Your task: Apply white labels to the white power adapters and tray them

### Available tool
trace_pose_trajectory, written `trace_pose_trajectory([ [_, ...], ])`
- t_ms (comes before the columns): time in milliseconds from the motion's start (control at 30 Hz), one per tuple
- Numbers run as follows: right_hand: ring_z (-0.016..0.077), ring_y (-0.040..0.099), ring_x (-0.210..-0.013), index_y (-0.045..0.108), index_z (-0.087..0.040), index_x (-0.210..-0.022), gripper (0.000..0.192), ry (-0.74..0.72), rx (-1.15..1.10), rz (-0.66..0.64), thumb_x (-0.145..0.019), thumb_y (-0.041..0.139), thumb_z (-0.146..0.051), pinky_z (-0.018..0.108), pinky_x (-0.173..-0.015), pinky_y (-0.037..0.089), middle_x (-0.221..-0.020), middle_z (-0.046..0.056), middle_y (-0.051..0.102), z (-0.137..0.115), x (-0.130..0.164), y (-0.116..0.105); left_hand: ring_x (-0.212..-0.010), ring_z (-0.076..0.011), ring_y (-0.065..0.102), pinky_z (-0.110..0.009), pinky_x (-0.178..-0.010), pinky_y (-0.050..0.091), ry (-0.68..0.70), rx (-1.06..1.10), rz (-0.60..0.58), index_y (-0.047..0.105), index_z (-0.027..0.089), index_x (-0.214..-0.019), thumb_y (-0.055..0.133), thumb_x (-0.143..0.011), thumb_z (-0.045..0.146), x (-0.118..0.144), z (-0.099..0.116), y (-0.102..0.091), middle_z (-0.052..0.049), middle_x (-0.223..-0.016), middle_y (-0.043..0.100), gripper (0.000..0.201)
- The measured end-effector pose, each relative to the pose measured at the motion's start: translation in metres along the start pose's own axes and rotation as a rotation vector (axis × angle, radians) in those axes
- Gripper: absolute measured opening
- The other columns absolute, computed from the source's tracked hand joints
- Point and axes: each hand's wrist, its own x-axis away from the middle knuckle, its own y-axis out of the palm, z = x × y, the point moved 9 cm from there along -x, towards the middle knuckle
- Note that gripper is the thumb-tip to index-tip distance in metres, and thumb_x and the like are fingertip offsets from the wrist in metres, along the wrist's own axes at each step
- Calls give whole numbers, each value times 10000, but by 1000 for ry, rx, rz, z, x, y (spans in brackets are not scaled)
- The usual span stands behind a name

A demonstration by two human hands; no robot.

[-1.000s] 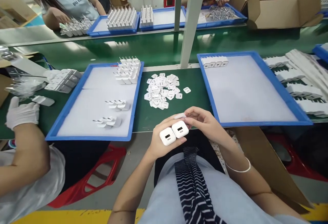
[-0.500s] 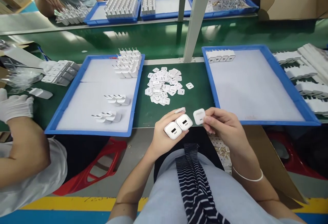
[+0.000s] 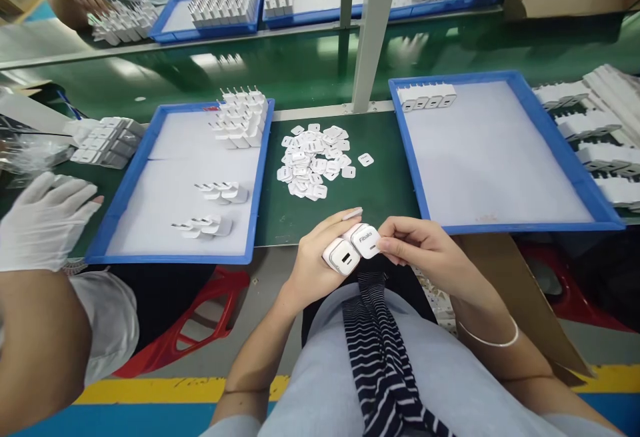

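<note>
Head view, and from where I'm standing you can see the person's left hand (image 3: 315, 260) curled around two white chargers (image 3: 335, 252), held side by side just past the near edge of the green desk (image 3: 385, 207). A thin white piece (image 3: 353, 213) sticks up by that hand's fingers. The right hand (image 3: 425, 244) has thumb and fingertips pinching the edge of a lettered cover plate (image 3: 365, 240), which sits over the end of one charger; the other shows its bare ports. Beyond lies a loose pile of plates (image 3: 314, 162), between a blue tray on the left (image 3: 170, 255) with upturned prongs in three clusters, and another on the right (image 3: 500, 164) with four chargers lined up in its far left corner.
</note>
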Motion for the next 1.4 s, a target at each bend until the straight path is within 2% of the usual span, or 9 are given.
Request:
trace_pose_trajectory([
  [300,91,404,-582,546,-184,-725,344,76,13,-3,-945,650,-427,252,-532,300,-630,-45,466,8,1,4,-1231,-225,666,-348,-1051,570,37,-22,-57,647,167,-1266,724,-828,126,1,3,1,-147,-1359,661,447],
  [667,85,395,-540,582,-175,-687,334,177,31,-13,-872,741,-404,249,-510,286,-568,-52,479,12,4,1,-1230,-218,666,-340,-1053,572,75,-21,-108,649,160,-1246,716,-818,94,0,11,3,-141,-1342,673,438],
  [1167,76,420,-525,550,-175,-651,350,173,18,13,-857,759,-366,237,-510,305,-551,-54,502,11,6,0,-1205,-233,681,-370,-1027,593,69,-13,-54,644,171,-1260,722,-814,110,4,10,7,-141,-1351,667,456],
  [1400,76,398,-491,527,-181,-623,397,180,4,-14,-846,753,-419,244,-480,268,-518,-49,505,15,5,0,-1211,-236,677,-367,-1024,594,74,-22,-71,640,162,-1268,717,-821,113,5,11,10,-147,-1362,659,456],
])
